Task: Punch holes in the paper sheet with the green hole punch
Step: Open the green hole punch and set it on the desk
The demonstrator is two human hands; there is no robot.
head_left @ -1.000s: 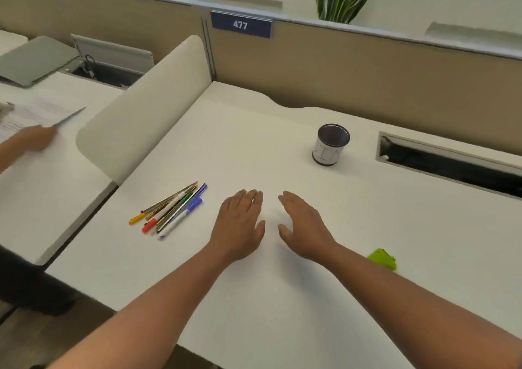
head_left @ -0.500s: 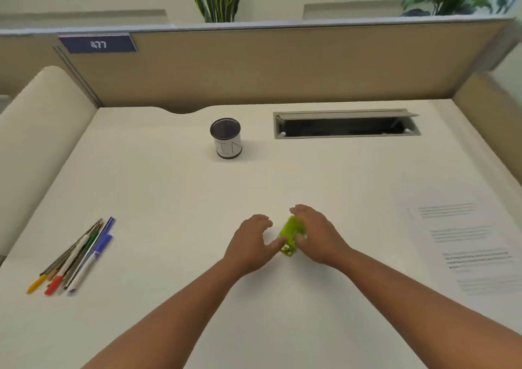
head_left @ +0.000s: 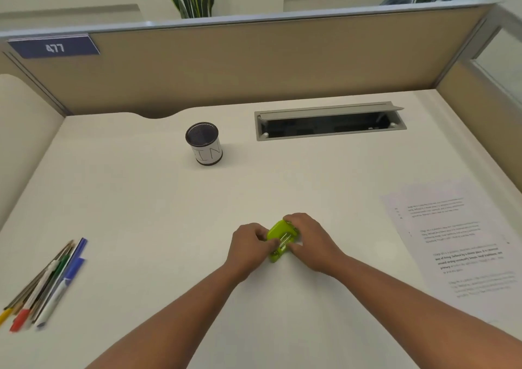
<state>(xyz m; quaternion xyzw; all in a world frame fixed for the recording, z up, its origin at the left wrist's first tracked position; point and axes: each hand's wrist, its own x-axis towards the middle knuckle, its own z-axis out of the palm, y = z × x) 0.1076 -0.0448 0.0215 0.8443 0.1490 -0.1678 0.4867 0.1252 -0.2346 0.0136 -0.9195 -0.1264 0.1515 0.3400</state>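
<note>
Both the left hand (head_left: 252,245) and right hand (head_left: 306,237) grip the green hole punch (head_left: 279,238) on the tabletop (head_left: 169,213), well left of the paper sheet (head_left: 457,244), so punching now would likely miss the paper.

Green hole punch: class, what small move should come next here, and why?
Probably carry the green hole punch, gripped by the left hand and right hand, rightward to the paper sheet, since the sheet lies apart, not yet in the punch.
</note>
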